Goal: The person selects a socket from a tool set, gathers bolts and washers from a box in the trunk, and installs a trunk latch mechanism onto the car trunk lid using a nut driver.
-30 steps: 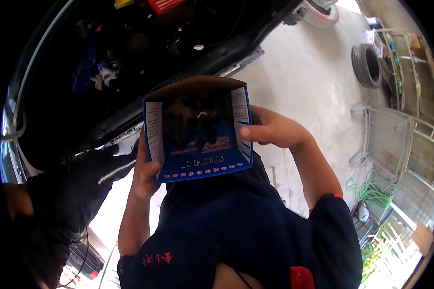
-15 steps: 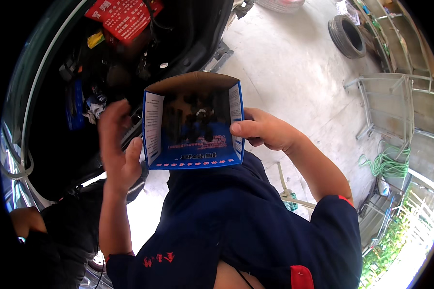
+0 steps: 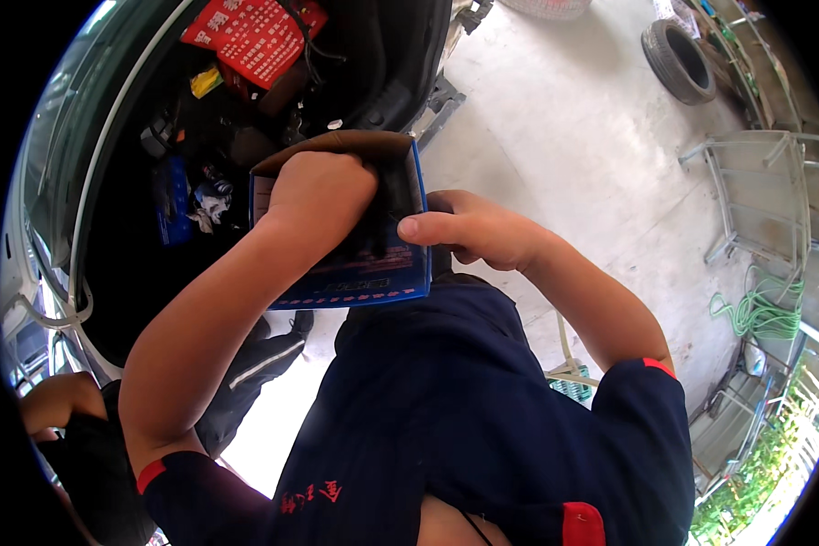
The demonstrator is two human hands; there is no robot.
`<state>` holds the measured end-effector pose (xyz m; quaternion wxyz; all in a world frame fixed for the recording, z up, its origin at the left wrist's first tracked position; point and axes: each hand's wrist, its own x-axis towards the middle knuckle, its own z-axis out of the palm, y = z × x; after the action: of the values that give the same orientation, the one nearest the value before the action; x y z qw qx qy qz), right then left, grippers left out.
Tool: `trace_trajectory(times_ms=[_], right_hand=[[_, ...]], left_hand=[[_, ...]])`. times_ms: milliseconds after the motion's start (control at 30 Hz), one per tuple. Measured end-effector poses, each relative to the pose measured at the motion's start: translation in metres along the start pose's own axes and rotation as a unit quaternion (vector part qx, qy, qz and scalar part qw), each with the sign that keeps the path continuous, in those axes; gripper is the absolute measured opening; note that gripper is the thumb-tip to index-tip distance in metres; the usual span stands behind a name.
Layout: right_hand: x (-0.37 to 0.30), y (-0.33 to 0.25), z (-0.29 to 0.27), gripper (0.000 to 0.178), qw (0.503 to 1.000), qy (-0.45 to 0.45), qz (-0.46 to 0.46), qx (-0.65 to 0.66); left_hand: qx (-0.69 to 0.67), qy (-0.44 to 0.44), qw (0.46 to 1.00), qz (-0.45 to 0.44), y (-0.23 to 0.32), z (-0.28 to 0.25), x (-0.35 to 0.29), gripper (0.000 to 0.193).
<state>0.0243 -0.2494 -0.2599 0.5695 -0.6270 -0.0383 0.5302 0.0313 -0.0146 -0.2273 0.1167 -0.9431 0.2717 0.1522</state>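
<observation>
Over car's open engine bay, left hand point(image 3: 323, 196) reached curled into blue box point(image 3: 355, 278); right hand point(image 3: 478, 227) pinched box's right wall, hands apart.

An open blue cardboard box point(image 3: 355, 273) with a brown inner flap and a band of red and white print along its lower edge is held up in front of the person's chest, its mouth facing the open car bay. The left hand point(image 3: 323, 196) is pushed down into it while the right hand point(image 3: 469, 227) pinches its right wall. Farther up, inside the bay, a red rectangular label point(image 3: 246, 36) with white print lies tilted, and a small yellow tag point(image 3: 206, 80) sits just below it.
</observation>
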Motion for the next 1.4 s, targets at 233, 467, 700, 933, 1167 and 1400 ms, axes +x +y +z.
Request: trace_trajectory(times_ms=[233,467,700,933,1167,1400], right_hand=[[0.006,-0.001,0.001,0.095,1.0,0.005,-0.011,-0.001],[0.017,0.005,-0.004,0.094,1.0,-0.017,-0.011,0.011],[0.021,0.009,-0.009,0.093,0.999,-0.005,0.021,0.034],[0.012,0.001,0.009,0.092,0.999,0.009,-0.043,0.014],[0.02,0.033,0.025,0.087,0.99,0.0,-0.097,0.101],[0.004,0.018,0.028,0.084,0.989,-0.011,-0.094,0.111]], left_hand=[[-0.016,0.04,0.998,-0.038,-0.01,0.01,0.005,0.009],[-0.066,0.113,0.99,-0.046,-0.012,-0.015,-0.019,0.013],[-0.78,0.004,0.597,-0.184,-0.022,-0.031,-0.032,0.015],[-0.297,-0.001,0.954,-0.022,-0.02,-0.004,-0.021,0.016],[-0.191,-0.019,0.981,-0.016,-0.013,0.013,-0.023,0.022],[-0.167,0.059,0.984,0.034,-0.013,0.015,-0.028,0.025]])
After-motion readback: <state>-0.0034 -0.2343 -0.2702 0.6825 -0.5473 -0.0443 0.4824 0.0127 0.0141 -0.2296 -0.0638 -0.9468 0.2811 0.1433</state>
